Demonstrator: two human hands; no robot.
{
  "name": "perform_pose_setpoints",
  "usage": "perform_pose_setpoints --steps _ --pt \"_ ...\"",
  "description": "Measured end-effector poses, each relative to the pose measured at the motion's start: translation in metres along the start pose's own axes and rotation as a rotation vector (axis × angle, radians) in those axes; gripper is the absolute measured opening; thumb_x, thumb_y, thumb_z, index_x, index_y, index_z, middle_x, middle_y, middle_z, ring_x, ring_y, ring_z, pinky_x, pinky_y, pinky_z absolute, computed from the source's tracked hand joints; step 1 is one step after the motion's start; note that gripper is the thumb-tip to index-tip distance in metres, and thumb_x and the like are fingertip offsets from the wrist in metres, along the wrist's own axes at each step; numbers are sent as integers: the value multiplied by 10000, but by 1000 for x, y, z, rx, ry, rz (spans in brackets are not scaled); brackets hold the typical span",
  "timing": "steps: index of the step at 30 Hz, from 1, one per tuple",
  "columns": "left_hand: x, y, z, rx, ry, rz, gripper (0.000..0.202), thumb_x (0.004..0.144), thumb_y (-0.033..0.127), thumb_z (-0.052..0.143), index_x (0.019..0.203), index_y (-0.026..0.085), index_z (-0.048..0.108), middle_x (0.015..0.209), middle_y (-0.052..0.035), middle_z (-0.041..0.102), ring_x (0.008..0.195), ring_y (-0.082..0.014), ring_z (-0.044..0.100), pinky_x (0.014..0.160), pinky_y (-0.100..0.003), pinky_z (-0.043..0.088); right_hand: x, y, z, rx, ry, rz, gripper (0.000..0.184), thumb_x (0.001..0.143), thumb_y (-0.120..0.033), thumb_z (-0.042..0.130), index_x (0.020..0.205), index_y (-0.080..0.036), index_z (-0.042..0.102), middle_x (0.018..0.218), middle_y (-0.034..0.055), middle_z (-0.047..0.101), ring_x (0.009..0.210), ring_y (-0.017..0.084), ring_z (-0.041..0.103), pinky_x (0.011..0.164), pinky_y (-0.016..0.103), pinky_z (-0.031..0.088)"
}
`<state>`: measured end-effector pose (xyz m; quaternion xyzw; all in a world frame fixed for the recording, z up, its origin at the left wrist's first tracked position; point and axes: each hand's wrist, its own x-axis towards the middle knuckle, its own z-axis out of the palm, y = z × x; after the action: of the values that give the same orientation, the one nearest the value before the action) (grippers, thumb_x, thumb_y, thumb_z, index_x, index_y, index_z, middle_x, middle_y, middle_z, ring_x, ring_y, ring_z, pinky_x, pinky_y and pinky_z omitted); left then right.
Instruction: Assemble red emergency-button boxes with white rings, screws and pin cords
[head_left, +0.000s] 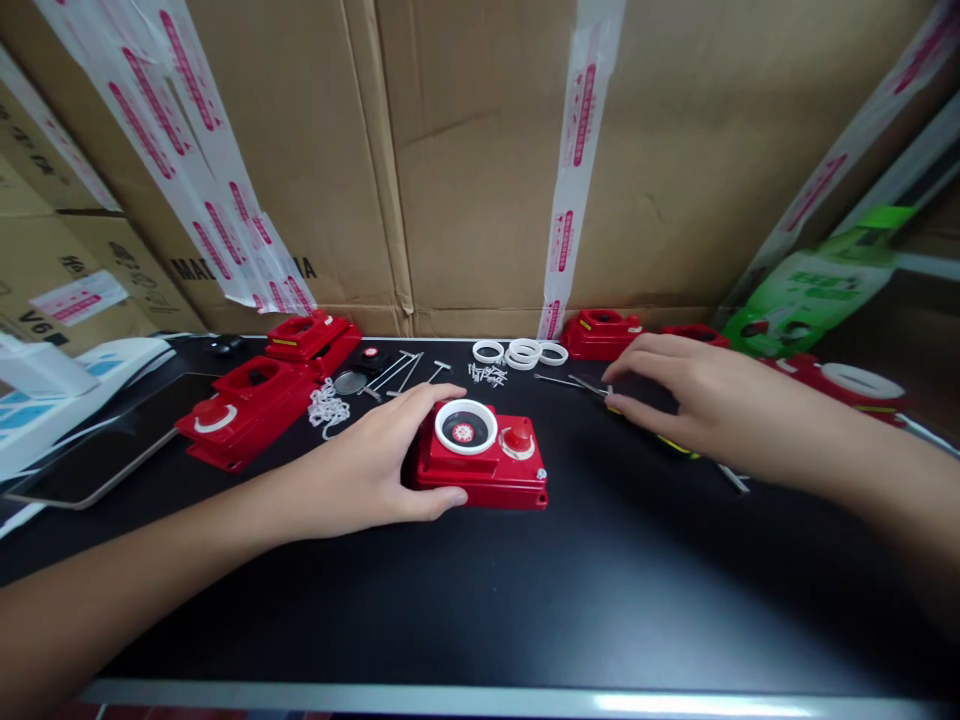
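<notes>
My left hand [382, 460] is closed around the left side of a red plastic box [487, 490] on the black table, with the thumb along its front edge. A white ring [466, 450] sits around a black recess on top of the box, next to a red knob [517, 436]. Off to the right, my right hand [660, 390] has thumb and fingers curled close together over the table. A thin metal tool [589, 386] reaches left from those fingertips; whether they grip it or a smaller piece I cannot tell. A yellow-and-black handle [679, 449] shows beneath that hand.
Loose white rings [523, 352] and a pile of small screws [487, 374] lie behind the box. More red housings [251, 400] stand left and right. T-shaped metal rods [394, 372], a white cord [328, 405] and a green bottle [817, 285] are near the cardboard wall [480, 200].
</notes>
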<state>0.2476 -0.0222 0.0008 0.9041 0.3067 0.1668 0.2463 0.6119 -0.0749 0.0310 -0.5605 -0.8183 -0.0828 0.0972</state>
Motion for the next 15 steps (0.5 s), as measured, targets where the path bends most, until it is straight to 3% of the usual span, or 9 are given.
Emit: perform_pose_setpoints --steps 3,7,11,15 --pt "0 1 -1 -4 0 3 755 864 455 826 1489 304 430 1497 -95 590 1317 -335 641 1123 -487 551 -2 17 13 -88 -160 73 471 935 -544 642 1178 -156 753 1168 189 754 1035 383 724 876 545 583" --pt "1 3 -2 6 9 3 726 872 432 813 1480 291 441 1493 -101 598 1315 -343 645 1109 -484 557 -11 26 20 -84 -245 99 456 874 -479 721 1188 -154 781 1125 188 806 938 385 783 786 498 614" --pt "1 2 -2 9 4 26 712 869 417 818 1466 290 452 1483 -90 604 1311 -331 641 1105 -463 553 -18 28 17 -81 -246 109 433 833 -243 696 1255 -169 761 1084 158 835 814 331 802 685 414 600" --pt "-1 1 -3 19 -5 40 680 892 397 805 1461 299 446 1477 -75 600 1314 -307 632 1101 -436 549 -13 25 15 -73 -147 142 389 837 -247 648 1202 -169 759 1066 144 829 795 333 791 669 417 577"
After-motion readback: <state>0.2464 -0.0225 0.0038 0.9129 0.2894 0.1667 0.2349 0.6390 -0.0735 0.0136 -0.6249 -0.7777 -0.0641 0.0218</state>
